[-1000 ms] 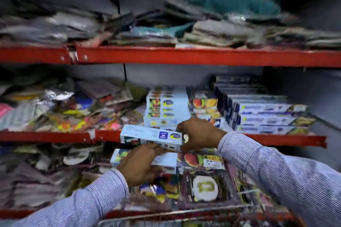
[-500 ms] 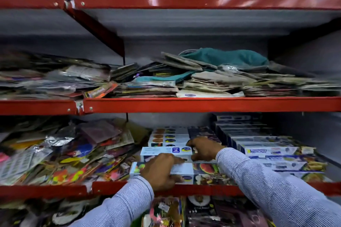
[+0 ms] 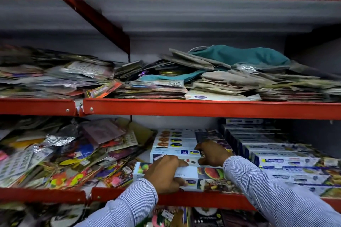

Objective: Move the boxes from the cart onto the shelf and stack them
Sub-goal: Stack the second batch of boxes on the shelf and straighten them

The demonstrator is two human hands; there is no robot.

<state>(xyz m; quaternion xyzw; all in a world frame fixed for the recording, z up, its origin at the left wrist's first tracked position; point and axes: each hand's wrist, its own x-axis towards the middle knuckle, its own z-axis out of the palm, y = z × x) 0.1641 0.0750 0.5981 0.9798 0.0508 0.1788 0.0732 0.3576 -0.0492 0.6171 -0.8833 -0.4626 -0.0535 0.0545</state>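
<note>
We have two white boxes on the red shelf point(image 3: 184, 196) among stacked ones: our left hand point(image 3: 164, 175) curls round the front box point(image 3: 191, 176), our right hand point(image 3: 214, 154) presses the upper box point(image 3: 175, 155). Stacking looks unfinished, and the cart is out of view. Compared with a second ago, both boxes now rest on the shelf instead of hanging below it.

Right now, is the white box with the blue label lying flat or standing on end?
Lying flat. The white box rests lengthwise on the fruit-print box, with the left hand and right hand on it.
</note>
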